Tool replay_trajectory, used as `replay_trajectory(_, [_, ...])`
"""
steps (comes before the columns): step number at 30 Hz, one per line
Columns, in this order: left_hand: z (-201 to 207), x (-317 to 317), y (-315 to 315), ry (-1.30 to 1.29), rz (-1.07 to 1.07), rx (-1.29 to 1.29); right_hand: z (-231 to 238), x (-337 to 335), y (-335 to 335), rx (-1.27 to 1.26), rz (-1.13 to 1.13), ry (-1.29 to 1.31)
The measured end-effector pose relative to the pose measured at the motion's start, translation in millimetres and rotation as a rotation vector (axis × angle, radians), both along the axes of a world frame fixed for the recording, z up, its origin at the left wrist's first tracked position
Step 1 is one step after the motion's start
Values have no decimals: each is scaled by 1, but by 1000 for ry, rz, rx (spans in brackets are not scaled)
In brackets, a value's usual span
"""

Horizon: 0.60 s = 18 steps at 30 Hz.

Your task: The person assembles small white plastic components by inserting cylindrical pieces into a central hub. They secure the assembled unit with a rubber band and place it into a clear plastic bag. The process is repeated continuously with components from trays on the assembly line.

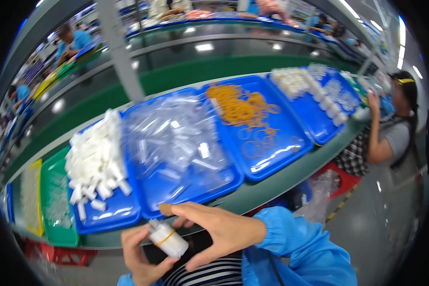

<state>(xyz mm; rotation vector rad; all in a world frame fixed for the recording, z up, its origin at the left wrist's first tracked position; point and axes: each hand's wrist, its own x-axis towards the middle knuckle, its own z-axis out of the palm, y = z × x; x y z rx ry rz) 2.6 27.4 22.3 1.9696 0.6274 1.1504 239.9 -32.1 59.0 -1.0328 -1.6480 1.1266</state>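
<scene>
an orange-banded white cylinder [172, 243], clear end pointing upper-left, long axis slanting, pinched by left hand [139, 269]; right hand [226, 229] spread.

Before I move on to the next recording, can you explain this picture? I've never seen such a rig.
There is no robot here: a person works with two hands. The single picture comes from a fisheye camera worn on the head, the left of a pair, so straight edges bend near the rim. On the green table stand shallow trays. Blue ones hold white pieces, clear plastic pieces and orange rubber bands; a green tray at the left holds small clear items. The left hand holds a white bundle with an orange band around it. The right hand is open beside it; I can't tell whether it touches.
</scene>
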Motion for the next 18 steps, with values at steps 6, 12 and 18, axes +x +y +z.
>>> replay_trajectory(6, [7,47,0,202,-162,238,2,39,-30,20,-321,-42])
replay_trajectory(12, [1,23,9,168,-53,141,-4,206,-12,407,-1214,-92])
replay_trajectory(18, [20,31,27,54,-139,59,-111,485,-90,270,-1251,-620])
